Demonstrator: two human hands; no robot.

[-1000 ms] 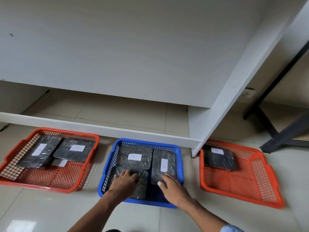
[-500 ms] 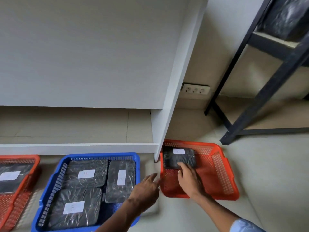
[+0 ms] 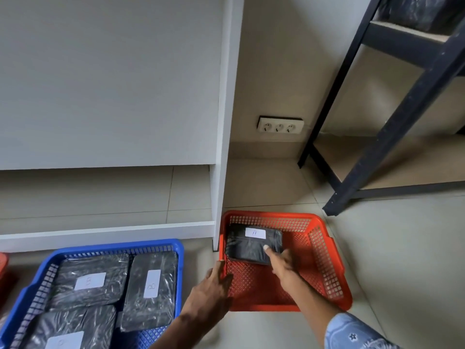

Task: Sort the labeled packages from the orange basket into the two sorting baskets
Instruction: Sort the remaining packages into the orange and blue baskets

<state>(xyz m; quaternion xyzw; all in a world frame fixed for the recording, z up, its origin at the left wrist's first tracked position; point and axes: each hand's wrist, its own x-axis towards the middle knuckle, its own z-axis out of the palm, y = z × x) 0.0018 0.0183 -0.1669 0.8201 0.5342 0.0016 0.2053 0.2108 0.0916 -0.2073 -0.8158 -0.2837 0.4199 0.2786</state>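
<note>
Orange basket (image 3: 324, 268): one black package (image 3: 251, 248) left, far-left corner. Right hand (image 3: 283, 261) fingers loose, resting on it, no grasp yet. Left hand (image 3: 214, 288) released at near-left rim. Blue basket (image 3: 30, 285): three packages sorted.

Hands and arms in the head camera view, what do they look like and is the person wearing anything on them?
Both hands are bare: no gloves, rings or watch show. The left hand comes in on a bare forearm with no sleeve in view. The right hand also has a bare forearm, but further up there is a light blue sleeve with a small pale flower-like pattern, pushed up or ending near the elbow.
</note>
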